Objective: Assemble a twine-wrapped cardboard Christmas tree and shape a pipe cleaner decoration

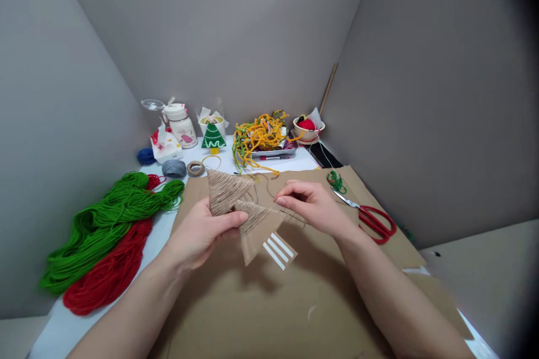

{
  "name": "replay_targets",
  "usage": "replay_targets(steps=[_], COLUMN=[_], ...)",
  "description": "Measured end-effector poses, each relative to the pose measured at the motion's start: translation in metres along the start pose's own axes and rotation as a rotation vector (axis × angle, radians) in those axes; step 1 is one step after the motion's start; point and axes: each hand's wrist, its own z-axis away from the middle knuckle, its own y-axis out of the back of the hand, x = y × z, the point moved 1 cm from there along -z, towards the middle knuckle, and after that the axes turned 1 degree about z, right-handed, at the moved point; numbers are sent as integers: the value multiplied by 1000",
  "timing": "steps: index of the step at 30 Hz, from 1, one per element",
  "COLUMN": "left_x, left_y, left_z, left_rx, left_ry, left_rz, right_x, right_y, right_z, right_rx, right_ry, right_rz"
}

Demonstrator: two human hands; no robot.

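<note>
My left hand (202, 233) grips a cardboard tree shape (248, 214) partly wrapped in brown twine, holding it tilted above the cardboard sheet (269, 303). White tape strips (278, 249) show on its bare trunk end. My right hand (309, 205) is closed in a pinch on a thin strand of twine (263, 182) that runs from the wrapped tree. The two hands are close together, the tree between them.
Green yarn (105, 221) and red yarn (112, 269) lie at the left. Red-handled scissors (370, 219) rest at the right. Behind are a small twine roll (195, 168), a grey yarn ball (174, 168), a green felt tree (213, 137), a tray of tangled orange-green yarn (261, 137), a bowl (309, 129), grey walls.
</note>
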Motion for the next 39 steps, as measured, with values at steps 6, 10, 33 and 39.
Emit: replay_targets(steps=[6, 10, 33, 39], left_x=[2, 3, -3, -4], left_y=[-2, -4, 3, 1], left_z=[-2, -7, -17, -13], left_rx=[109, 247, 458, 240], left_ry=[-55, -195, -324, -213], left_rz=[96, 181, -379, -179], right_x=[21, 24, -30, -23], right_y=[-41, -82, -29, -4], right_z=[-2, 8, 27, 17], right_rx=[-54, -27, -50, 90], right_ry=[-195, -154, -81, 13], right_rz=[-400, -367, 376, 400])
